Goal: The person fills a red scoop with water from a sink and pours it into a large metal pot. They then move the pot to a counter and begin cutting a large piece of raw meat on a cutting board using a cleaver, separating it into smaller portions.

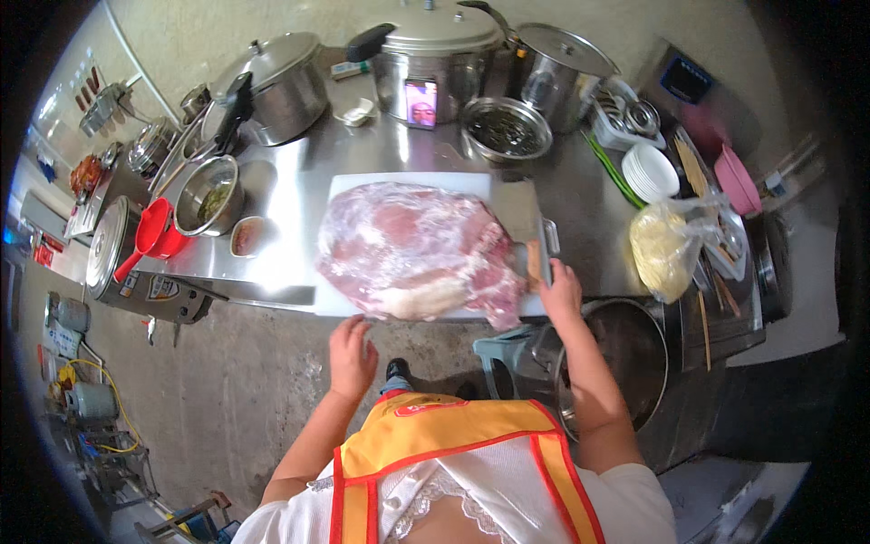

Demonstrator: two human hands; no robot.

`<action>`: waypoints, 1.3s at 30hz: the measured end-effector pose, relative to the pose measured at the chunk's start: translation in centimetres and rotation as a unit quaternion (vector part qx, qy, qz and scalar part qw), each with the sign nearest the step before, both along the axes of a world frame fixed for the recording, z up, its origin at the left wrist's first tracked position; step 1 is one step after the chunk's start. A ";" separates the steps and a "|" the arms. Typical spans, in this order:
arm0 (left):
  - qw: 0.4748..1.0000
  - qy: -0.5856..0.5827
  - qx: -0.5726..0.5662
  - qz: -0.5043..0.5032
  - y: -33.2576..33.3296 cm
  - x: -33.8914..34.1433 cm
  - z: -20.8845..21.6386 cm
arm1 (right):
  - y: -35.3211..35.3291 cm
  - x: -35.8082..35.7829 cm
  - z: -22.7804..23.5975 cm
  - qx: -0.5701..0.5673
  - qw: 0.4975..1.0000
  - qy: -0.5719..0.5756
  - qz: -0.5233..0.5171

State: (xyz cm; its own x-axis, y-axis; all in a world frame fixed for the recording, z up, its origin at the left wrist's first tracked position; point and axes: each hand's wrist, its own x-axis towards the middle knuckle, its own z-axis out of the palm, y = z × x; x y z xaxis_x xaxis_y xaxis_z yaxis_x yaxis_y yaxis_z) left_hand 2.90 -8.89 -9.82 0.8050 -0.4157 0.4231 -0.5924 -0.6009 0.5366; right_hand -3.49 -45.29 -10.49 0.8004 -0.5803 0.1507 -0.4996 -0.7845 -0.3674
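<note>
Stainless counter (299,195) is occupied by a white cutting board (362,186). Centred on the board, a large pink, white-marbled meat slab (412,249) is laid. At its right, a cleaver (521,222) is gripped by the right hand (560,295); the left hand (351,354) is held open below the board's near edge.

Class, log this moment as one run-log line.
left hand: open, at white cutting board near edge | right hand: on wooden-handled cleaver handle | large pink raw meat slab: on board, uncut
</note>
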 end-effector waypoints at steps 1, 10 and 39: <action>1.000 0.002 0.008 -0.021 0.2 1.0 0.1 | -0.5 1.4 -0.5 -0.007 1.000 0.023 -0.014; 0.971 -0.009 0.050 -0.235 -0.4 7.6 -0.1 | -2.4 7.2 -2.0 0.093 0.951 0.232 -0.181; 0.848 -0.106 0.357 -0.377 -27.2 6.7 3.9 | 4.0 -18.7 4.1 0.159 0.906 -0.307 -0.242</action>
